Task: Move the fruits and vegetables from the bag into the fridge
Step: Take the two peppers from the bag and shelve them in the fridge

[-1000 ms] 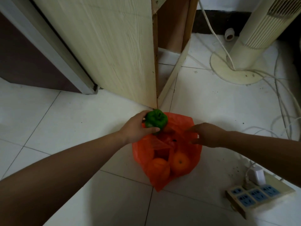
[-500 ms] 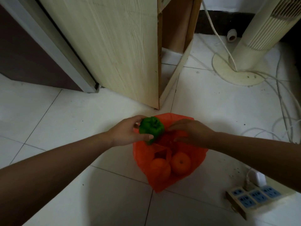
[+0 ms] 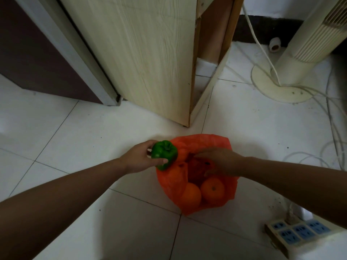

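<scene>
White tile floor: one bag, two oranges inside; left hand fingers grasp one pepper; right hand fingers unclear.

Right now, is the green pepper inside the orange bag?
No, the left hand grips the green pepper beside the orange bag.

White tile floor, pale wooden cabinet, cream tower fan, trailing cables

Bare tile left of the bag; wooden panel (close behind) blocks beyond, cables clutter right.
</scene>
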`<state>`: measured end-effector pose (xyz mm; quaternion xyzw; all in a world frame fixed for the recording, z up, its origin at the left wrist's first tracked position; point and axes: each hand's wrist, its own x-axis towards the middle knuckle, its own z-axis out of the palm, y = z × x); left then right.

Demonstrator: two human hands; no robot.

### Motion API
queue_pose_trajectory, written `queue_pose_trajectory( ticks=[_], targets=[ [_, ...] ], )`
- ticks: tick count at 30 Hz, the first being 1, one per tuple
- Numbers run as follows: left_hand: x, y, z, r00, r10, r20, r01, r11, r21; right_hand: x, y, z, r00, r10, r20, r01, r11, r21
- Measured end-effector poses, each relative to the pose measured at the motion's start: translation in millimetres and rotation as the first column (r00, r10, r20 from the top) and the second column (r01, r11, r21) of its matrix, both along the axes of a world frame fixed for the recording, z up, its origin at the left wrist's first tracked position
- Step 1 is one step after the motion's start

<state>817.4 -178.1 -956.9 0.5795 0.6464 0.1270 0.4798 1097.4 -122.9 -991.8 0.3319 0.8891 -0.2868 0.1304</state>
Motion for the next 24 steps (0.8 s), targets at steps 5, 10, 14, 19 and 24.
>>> queue_pose_trajectory(
  ticks=[5, 10, 14, 19, 24],
  targets=[
    [2, 4, -5, 1.0, 0.028, -0.003, -0.028, 1.0, -0.012, -4, -3, -8, 0.994, 0.044, 0.095, -0.049, 0.998, 0.048],
    [2, 6, -7, 1.0, 0.03, 0.008, -0.03, 0.999, -0.027, -2, -2, -9, 0.996, 0.033, 0.086, -0.042, 0.993, 0.109],
    [2, 8, -4, 0.999, 0.033, 0.025, -0.033, 0.999, -0.022, 5, -6, 5, 0.999, 0.039, 0.035, -0.043, 0.99, 0.135],
    [7, 16, 7, 0.995, 0.056, 0.087, -0.059, 0.998, 0.034, 17, -9, 36, 0.97, -0.149, -0.193, 0.169, 0.981, 0.091],
    [18, 28, 15, 0.986, 0.094, 0.136, -0.1, 0.994, 0.038, 19, 4, 46, 0.876, -0.331, -0.35, 0.344, 0.938, -0.027]
  ],
)
